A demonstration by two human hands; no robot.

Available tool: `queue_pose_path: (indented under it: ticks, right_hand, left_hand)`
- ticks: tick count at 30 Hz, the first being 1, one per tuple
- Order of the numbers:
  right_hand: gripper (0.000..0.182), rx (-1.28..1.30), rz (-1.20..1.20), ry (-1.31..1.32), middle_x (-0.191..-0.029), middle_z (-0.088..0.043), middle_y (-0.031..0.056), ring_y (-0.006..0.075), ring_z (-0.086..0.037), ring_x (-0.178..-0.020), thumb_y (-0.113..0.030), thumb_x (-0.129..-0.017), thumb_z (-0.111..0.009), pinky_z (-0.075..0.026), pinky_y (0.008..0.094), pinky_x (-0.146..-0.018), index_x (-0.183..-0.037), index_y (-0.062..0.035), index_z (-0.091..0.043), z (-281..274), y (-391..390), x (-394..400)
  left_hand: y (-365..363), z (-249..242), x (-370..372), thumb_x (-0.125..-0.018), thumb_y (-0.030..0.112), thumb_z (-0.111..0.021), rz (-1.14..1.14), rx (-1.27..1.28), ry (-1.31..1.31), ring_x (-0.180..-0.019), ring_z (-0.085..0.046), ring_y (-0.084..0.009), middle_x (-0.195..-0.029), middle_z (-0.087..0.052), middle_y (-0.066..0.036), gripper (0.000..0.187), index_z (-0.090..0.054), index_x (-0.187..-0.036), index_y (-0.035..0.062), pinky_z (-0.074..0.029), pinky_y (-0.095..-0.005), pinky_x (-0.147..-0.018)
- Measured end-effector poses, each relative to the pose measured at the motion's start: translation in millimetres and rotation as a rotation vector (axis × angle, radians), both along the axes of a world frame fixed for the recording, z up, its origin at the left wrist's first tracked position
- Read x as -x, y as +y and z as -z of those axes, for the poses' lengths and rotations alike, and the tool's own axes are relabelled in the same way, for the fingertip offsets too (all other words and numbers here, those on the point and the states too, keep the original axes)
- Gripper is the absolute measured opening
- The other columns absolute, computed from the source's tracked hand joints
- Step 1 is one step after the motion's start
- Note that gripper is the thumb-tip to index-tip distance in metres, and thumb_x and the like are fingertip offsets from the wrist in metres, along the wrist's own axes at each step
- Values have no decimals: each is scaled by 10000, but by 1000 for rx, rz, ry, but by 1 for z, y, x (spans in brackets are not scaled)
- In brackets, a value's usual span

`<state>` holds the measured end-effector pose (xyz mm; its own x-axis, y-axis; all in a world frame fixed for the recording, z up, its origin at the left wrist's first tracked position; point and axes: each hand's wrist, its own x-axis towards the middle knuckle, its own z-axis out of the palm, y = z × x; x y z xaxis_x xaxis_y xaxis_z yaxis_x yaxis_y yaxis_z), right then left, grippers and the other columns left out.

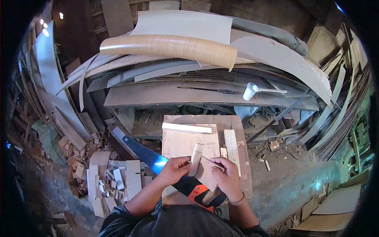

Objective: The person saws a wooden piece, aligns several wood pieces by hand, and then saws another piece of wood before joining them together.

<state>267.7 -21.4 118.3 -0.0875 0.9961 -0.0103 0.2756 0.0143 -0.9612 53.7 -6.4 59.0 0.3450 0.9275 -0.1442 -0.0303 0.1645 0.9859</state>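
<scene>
My left hand (175,170) is closed around a short wooden block (196,154), which stands tilted over the work board. Close beside it, my right hand (228,177) pinches a thin, flat piece of wood (207,173), its upper corner right at the block. A hand saw lies slantwise below both hands: its blade (143,153) reaches out to the left, and its orange and black handle (199,192) is near my body. Under the work is a square wooden board (173,143) on a wooden stand (236,121).
A pale wood strip (187,128) lies along the board's far edge, and a thicker one (232,150) at its right. Offcuts (115,179) are heaped at left. Beyond, a shelf (158,93) holds a white cup (250,91), curved sheets and a rolled veneer (169,46).
</scene>
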Motion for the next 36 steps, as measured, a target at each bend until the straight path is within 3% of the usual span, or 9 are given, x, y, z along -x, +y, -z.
queue_pose_path:
  ticks: [3, 6, 9, 12, 15, 21, 27, 33, 36]
  right_hand:
    - [245, 4, -13, 9, -947, -682, 78, 117, -623, -873, -19, -821, -632, -492, 265, -793, -1054, 55, -649, 1, 0, -1]
    - [280, -60, -25, -15, -937, -709, 122, 112, -649, -783, -62, -821, -655, -497, 235, -650, -1080, 43, -656, 7, 1, -3]
    - [279, -31, -30, -26, -940, -708, 119, 109, -646, -779, -57, -824, -651, -499, 235, -661, -1086, 41, -656, 12, 1, -5]
    - [232, 0, -3, -26, -941, -676, 70, 104, -620, -867, 2, -835, -620, -486, 241, -782, -1061, 45, -643, 3, 0, -4]
    - [203, -26, 45, 21, -901, -691, 97, 124, -639, -793, -28, -835, -628, -512, 273, -719, -1029, 33, -634, 29, 9, -13]
    - [159, -57, 62, -40, -880, -667, 87, 161, -645, -838, -11, -832, -612, -507, 294, -774, -987, 21, -594, 68, 24, -21]
    - [233, -55, 82, -173, -959, -680, 152, 247, -668, -878, -56, -824, -642, -516, 329, -806, -1044, 17, -618, 77, 29, -20]
    - [386, -165, 14, -482, -1120, -635, 186, 363, -547, -1144, -145, -777, -725, -429, 436, -997, -1129, -13, -637, 77, 25, -17]
    - [429, -290, 40, -598, -1177, -612, 179, 374, -479, -1219, -161, -775, -729, -386, 446, -1039, -1165, -15, -624, 71, 18, -8]
  left_hand:
    - [-1, -6, 1, -961, 99, -573, 4, 1, 30, -636, -441, -33, -701, -505, 54, 127, -607, -995, -18, -359, -228, -555]
    - [0, -1, 3, -959, 95, -560, 3, 3, 37, -639, -467, -44, -734, -541, 40, 153, -606, -1052, -18, -384, -235, -567]
    - [1, 16, 2, -954, 91, -532, -74, 47, -52, -672, -534, -75, -791, -596, 6, 197, -597, -1109, -12, -443, -245, -616]
    - [-2, 0, 3, -939, 91, -500, -201, 197, -195, -738, -624, -138, -873, -658, -59, 235, -584, -1131, -15, -507, -268, -692]
    - [0, -6, 12, -910, 102, -460, -284, 300, -234, -818, -688, -235, -988, -689, -157, 271, -566, -1121, -29, -551, -316, -762]
    - [-3, 1, 19, -906, 99, -437, -185, 329, -294, -807, -685, -239, -979, -684, -164, 279, -543, -1132, -27, -553, -330, -744]
    - [-5, -4, 16, -919, 59, -446, -153, 327, -280, -819, -685, -231, -994, -681, -158, 256, -544, -1143, -17, -559, -325, -732]
    - [-8, -7, 16, -932, 39, -505, -89, 292, -241, -865, -683, -216, -1009, -683, -138, 219, -554, -1139, -12, -553, -326, -765]
    - [-10, -9, 14, -927, 42, -527, -59, 267, -255, -880, -681, -213, -1009, -683, -130, 215, -558, -1132, -12, -547, -324, -788]
